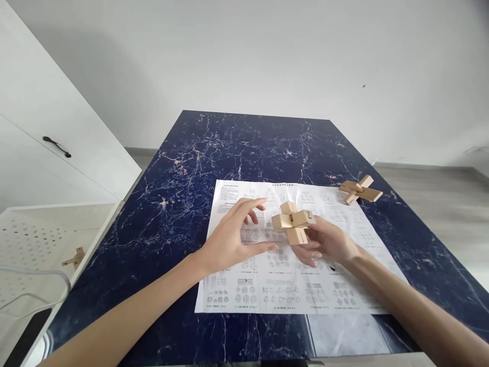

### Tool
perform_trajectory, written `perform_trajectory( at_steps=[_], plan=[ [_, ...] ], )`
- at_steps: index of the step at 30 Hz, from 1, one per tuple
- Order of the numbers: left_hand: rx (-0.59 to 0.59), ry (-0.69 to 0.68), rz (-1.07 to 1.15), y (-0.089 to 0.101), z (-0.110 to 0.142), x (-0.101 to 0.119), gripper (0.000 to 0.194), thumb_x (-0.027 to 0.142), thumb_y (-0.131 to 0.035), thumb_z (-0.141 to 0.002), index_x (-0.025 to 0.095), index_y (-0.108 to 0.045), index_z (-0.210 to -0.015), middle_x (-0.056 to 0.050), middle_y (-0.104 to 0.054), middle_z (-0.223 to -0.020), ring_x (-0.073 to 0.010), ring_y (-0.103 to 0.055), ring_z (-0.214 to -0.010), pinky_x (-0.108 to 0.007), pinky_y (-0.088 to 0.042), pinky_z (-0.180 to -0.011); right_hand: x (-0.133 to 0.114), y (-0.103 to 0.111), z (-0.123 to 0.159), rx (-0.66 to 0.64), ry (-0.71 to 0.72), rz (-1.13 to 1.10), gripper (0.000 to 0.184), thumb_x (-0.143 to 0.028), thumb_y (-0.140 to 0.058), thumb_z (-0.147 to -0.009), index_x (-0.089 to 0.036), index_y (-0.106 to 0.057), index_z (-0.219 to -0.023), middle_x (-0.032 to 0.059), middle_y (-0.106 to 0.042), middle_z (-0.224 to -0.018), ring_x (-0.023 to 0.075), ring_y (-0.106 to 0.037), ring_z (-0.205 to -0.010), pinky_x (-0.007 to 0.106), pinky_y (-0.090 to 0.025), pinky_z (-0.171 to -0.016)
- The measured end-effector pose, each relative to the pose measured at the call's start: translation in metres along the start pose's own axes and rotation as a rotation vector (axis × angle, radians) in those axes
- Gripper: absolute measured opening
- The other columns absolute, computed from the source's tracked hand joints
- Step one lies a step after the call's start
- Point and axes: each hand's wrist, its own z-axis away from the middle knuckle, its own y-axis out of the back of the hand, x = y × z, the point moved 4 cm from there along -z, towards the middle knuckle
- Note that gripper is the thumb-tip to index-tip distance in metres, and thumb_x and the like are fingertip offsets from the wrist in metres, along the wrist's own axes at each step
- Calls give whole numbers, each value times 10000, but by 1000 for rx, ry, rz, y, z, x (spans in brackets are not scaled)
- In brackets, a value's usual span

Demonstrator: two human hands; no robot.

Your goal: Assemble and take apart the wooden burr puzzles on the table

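A light wooden burr puzzle with crossing square bars is held above the sheet in my right hand. The digits 2 and 1 show on its bar ends. My left hand is just left of the puzzle, thumb and fingers spread apart, with nothing between them. Below both hands lies a white instruction sheet printed with rows of small diagrams. Part of the sheet is hidden by my hands and forearms.
Another wooden puzzle of crossed pieces rests at the sheet's far right corner. The table has a dark blue marbled top. Down on the left, a white perforated surface holds a small wooden cross and a white cable.
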Motion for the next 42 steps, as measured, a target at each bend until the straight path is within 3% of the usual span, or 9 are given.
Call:
perform_trajectory(
  at_steps=[4,7,12,15,21,25,28,34,42],
  plan=[
    [-20,53,-47,0,1,-1,563,506,-797,-972,303,-561,-1442,-67,-641,-1294,-233,-660,-1040,-448,-589,-955,-3,15,21,124,-29,120,582,-758,-373,-1042,-283,-451,-715,-96,-290,-487,133,-303,-373,301,-415,-393],
    [-55,55,-79,-1,2,1,426,467,-720,-1030,273,-595,-1388,-74,-644,-1311,-236,-660,-1069,-429,-597,-940,-3,19,47,191,-41,166,578,-712,-263,-1086,-288,-465,-747,-89,-276,-501,137,-262,-372,309,-386,-383],
    [-107,41,-75,-3,4,5,322,453,-611,-1089,249,-643,-1336,-80,-662,-1282,-243,-648,-1103,-340,-604,-777,-7,10,78,229,19,137,547,-631,-271,-1110,-289,-379,-698,-90,-220,-532,129,-213,-389,307,-343,-383],
    [-120,38,-29,-5,5,8,351,495,-590,-1094,238,-654,-1324,-82,-673,-1238,-238,-647,-1077,-320,-591,-728,-13,-1,86,310,34,199,537,-640,-339,-1106,-268,-438,-731,-96,-220,-572,122,-210,-421,298,-349,-405],
    [-232,-13,145,-13,8,22,564,595,-673,-1024,231,-565,-1441,-121,-705,-1286,-264,-688,-1097,-474,-574,-975,-33,-40,84,576,38,905,497,-514,-387,-1168,-226,-516,-783,-7,-542,-647,156,-500,-559,301,-400,-559],
    [-290,-10,198,-17,12,27,809,717,-720,-933,251,-482,-1550,-116,-721,-1213,-263,-706,-1002,-470,-580,-919,-37,-70,72,571,205,1326,345,-372,-438,-1159,-228,-514,-855,-23,-564,-657,140,-485,-513,289,-334,-540],
    [-283,-30,146,-17,12,30,900,737,-838,-802,263,-529,-1502,-78,-730,-1118,-254,-693,-932,-425,-566,-857,-35,-82,64,558,320,1484,294,-298,-455,-1146,-236,-478,-859,-28,-552,-658,136,-477,-505,288,-319,-535],
    [-271,14,99,-17,13,33,624,707,-839,-837,239,-610,-1181,-16,-713,-951,-199,-631,-794,-349,-510,-742,-34,-90,57,553,422,1574,308,-268,-448,-1150,-248,-431,-843,-40,-514,-641,129,-441,-485,287,-299,-509],
    [-327,44,105,-20,13,28,632,741,-845,-809,236,-564,-1066,15,-614,-890,-175,-565,-751,-307,-446,-664,-33,-89,58,549,417,1562,305,-245,-464,-1140,-247,-437,-836,-43,-504,-631,119,-414,-477,274,-312,-489]
  ],
)
